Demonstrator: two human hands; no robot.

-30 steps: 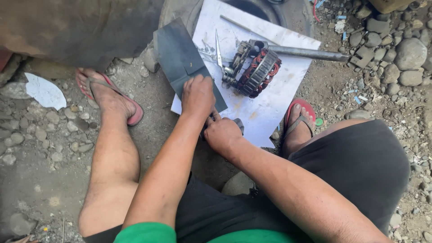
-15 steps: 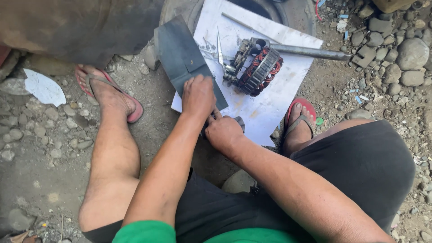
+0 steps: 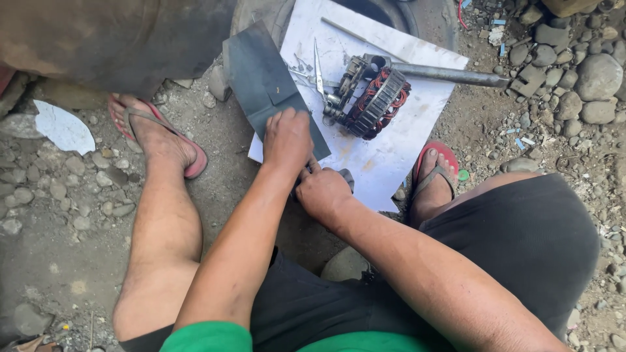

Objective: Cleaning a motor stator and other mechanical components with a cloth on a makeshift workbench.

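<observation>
Hands are seen at the near edge of the white board (image 3: pixel 385 166), which serves as the landmark. The left hand (image 3: pixel 287 140) is pressed flat, fingers together, on the near end of the dark rubber sheet (image 3: pixel 264 81), which lies across the board's left edge and overhangs it onto the gravel. The right hand (image 3: pixel 323 192) is closed around a small dark tool (image 3: pixel 347 177), of which only a tip is seen, just beside the left hand, at the sheet's near corner; what the tool is cannot be told.

On the board's middle, beyond the hands, a coil assembly (image 3: pixel 375 101) with copper windings is found, with a metal rod (image 3: pixel 450 75) passing out over the board's right edge. Scissors (image 3: pixel 318 72) are laid between the sheet and the assembly, close to both.

Bare board is left only on the near right part, toward the right sandal (image 3: pixel 437 166), which touches that corner. The left sandal (image 3: pixel 163 140) is placed well left of the board, with open gravel between. A tyre (image 3: pixel 261 13) is seen beyond the board's far edge.
</observation>
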